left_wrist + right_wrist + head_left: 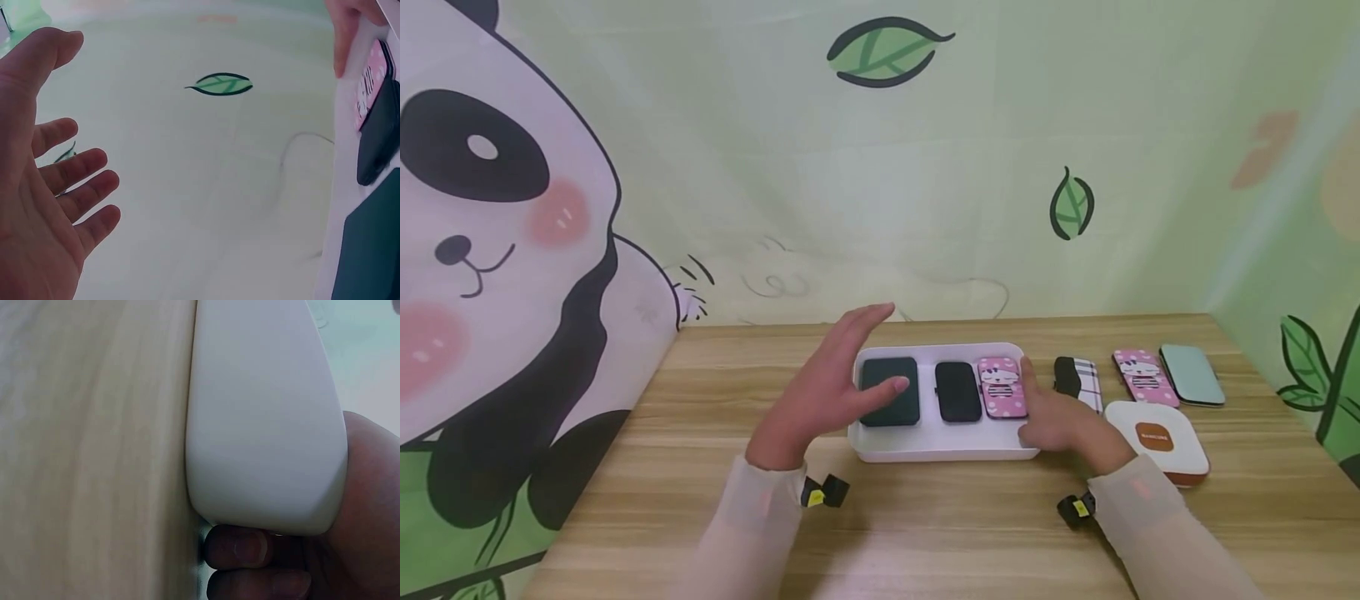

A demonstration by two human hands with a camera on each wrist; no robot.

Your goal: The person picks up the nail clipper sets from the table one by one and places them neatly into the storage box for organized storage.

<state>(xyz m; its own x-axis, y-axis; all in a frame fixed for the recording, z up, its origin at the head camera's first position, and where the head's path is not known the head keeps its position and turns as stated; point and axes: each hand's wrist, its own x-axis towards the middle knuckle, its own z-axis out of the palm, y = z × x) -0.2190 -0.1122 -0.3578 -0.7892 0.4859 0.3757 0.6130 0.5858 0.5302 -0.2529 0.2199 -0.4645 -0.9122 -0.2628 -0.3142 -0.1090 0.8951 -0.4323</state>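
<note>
A white tray (947, 446) sits on the wooden table. Inside lie a dark green case (891, 396), a black case (958, 392) and a pink cat-print case (1002, 387), from left to right. My left hand (835, 387) is held at the tray's left end, fingers spread and nothing in its grasp; the left wrist view also shows its palm bare. At the other end my right hand (1063, 421) grips the tray's right wall, with the thumb at the near corner. In the right wrist view curled fingertips (250, 549) press against the tray's outside.
Right of the tray lie a black-and-plaid case (1078, 382), another pink cat-print case (1145, 377) and a mint-coloured case (1192, 375). A white box with a brown label (1153, 458) is beside my right wrist. A printed curtain (962, 208) hangs behind the table.
</note>
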